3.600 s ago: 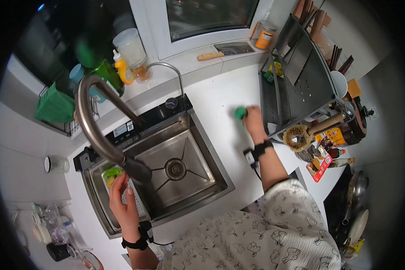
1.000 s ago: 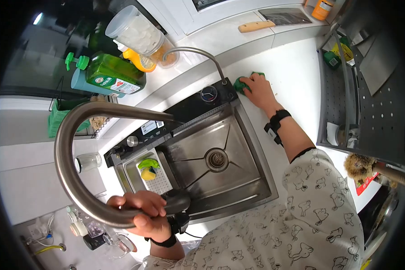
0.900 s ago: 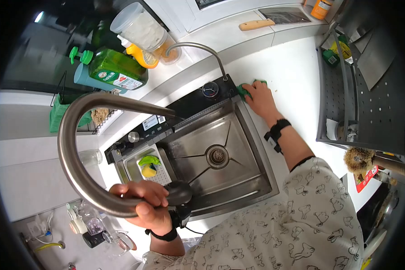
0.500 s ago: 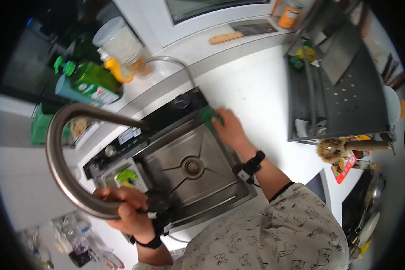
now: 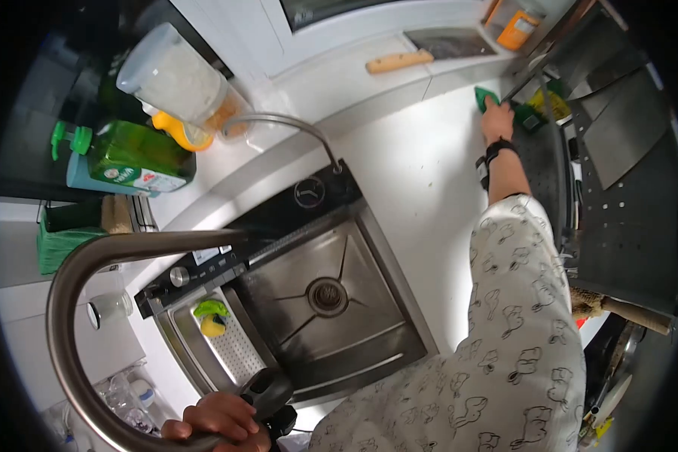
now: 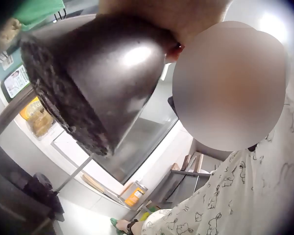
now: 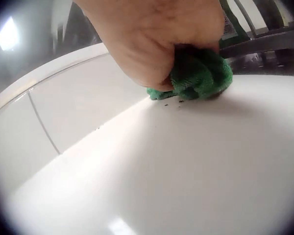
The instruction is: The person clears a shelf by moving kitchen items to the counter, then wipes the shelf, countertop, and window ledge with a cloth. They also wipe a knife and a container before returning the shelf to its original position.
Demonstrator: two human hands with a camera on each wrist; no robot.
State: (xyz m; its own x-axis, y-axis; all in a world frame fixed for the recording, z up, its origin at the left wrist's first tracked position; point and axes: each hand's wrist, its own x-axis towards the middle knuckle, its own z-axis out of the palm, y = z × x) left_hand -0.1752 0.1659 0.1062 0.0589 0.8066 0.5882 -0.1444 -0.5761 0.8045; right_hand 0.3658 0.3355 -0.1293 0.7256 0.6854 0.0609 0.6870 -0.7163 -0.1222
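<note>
At the far right corner of the white counter (image 5: 407,196), my right hand (image 5: 497,120) holds a bunched green cloth (image 5: 485,98) against the surface, beside the dark rack. Up close in the right wrist view, the crumpled cloth (image 7: 201,76) shows under the fingers, with a few dark specks next to it. My left hand (image 5: 222,423) grips the curved metal faucet (image 5: 64,324) close to its dark spray head (image 5: 267,392), at the near left corner of the sink (image 5: 392,301). That spray head (image 6: 103,73) fills much of the left wrist view.
A dark metal rack (image 5: 625,218) borders the counter on the right. Along the ledge lie a wooden-handled cleaver (image 5: 401,62), a green soap bottle (image 5: 139,154) and a clear tub (image 5: 177,75). Yellow and green scrubbers (image 5: 212,324) sit in the sink's side tray.
My right hand has carried the green cloth from the sink's right edge, away across the counter to the back corner by the rack. The left hand stays on the faucet.
</note>
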